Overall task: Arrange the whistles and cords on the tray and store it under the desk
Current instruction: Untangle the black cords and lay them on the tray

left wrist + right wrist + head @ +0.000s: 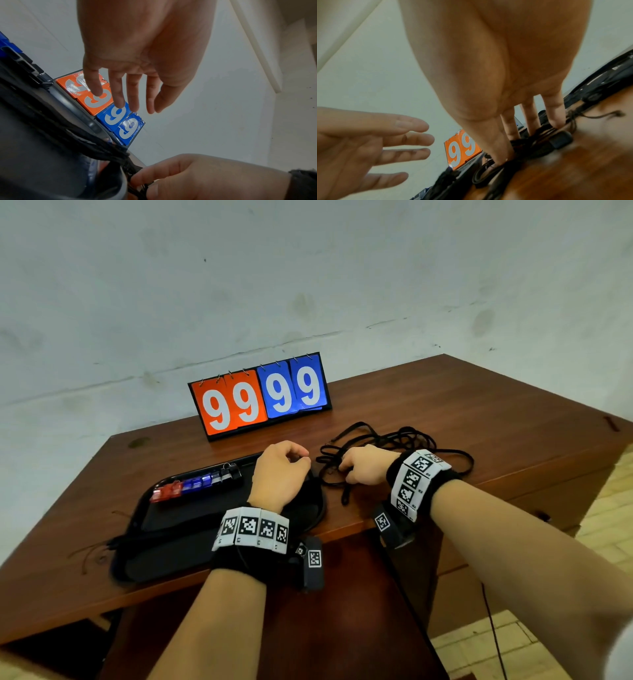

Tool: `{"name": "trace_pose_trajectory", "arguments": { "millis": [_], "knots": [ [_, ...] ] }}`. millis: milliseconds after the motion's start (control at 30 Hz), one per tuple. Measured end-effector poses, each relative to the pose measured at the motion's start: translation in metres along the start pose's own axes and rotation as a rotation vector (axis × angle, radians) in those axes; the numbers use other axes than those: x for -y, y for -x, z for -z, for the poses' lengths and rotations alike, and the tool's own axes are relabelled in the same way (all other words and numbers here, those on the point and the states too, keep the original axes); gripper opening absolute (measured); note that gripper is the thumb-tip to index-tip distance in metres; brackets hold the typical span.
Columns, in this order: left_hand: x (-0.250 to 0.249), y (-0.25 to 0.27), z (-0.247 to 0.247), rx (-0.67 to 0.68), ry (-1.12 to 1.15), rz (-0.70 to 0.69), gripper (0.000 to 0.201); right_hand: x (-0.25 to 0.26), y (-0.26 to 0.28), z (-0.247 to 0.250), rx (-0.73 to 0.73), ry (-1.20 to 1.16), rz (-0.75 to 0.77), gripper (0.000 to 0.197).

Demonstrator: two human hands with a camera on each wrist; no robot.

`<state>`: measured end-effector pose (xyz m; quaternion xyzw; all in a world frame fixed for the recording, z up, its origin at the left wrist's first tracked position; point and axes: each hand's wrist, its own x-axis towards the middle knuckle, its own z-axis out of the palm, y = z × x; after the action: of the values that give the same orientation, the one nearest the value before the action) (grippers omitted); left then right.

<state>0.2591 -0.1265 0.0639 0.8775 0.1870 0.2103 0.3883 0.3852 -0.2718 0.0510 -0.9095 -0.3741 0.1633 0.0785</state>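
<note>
A black tray [191, 518] lies on the brown desk [479, 422], with a row of red, blue and black whistles [197, 482] along its far edge. A tangle of black cords [404, 440] lies just right of the tray. My right hand [344, 470] is down on the tangle's near left part and its curled fingers pinch some strands. In the left wrist view these cords [102, 148] run from the tray [34, 169] into my right hand [188, 178]. My left hand [301, 460] hovers over the tray's right end, its fingers [120, 97] relaxed and holding nothing.
A flip scoreboard [260, 397] showing orange and blue 9s stands at the back of the desk against the wall. The tray's near edge overhangs the desk's front edge. A dark opening shows under the desk, and tiled floor [599, 525] on the right.
</note>
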Motion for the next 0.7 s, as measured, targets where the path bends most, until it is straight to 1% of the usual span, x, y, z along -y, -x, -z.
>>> {"name": "trace_pose_trajectory", "arguments": {
  "millis": [100,200,267,333,400,433,567,700],
  "knots": [
    [0.001,-0.001,-0.001,0.001,0.003,0.011,0.01,-0.005,0.0,0.004,-0.035,-0.061,0.008,0.035],
    [0.001,-0.002,-0.002,0.006,0.007,0.013,0.009,-0.01,0.005,0.009,-0.135,-0.241,0.002,0.03],
    [0.001,-0.002,-0.002,0.012,0.008,0.017,0.009,-0.014,0.005,0.01,-0.236,-0.291,-0.025,0.031],
    [0.001,-0.002,-0.003,0.016,0.013,0.023,0.009,-0.018,0.002,0.01,-0.294,-0.264,-0.045,0.038],
    [0.001,-0.002,-0.003,0.017,0.02,0.027,0.009,-0.018,0.0,0.01,-0.279,-0.226,-0.056,0.044],
    [0.001,-0.002,-0.003,0.015,0.024,0.031,0.009,-0.016,0.0,0.01,-0.254,-0.202,-0.052,0.044],
    [0.003,-0.002,-0.003,0.004,0.024,0.039,0.009,-0.005,-0.009,0.005,-0.133,-0.059,-0.006,0.035],
    [0.005,-0.002,0.0,0.002,0.033,0.042,0.009,-0.002,-0.016,0.005,-0.079,-0.053,-0.029,0.026]
  ]
}}
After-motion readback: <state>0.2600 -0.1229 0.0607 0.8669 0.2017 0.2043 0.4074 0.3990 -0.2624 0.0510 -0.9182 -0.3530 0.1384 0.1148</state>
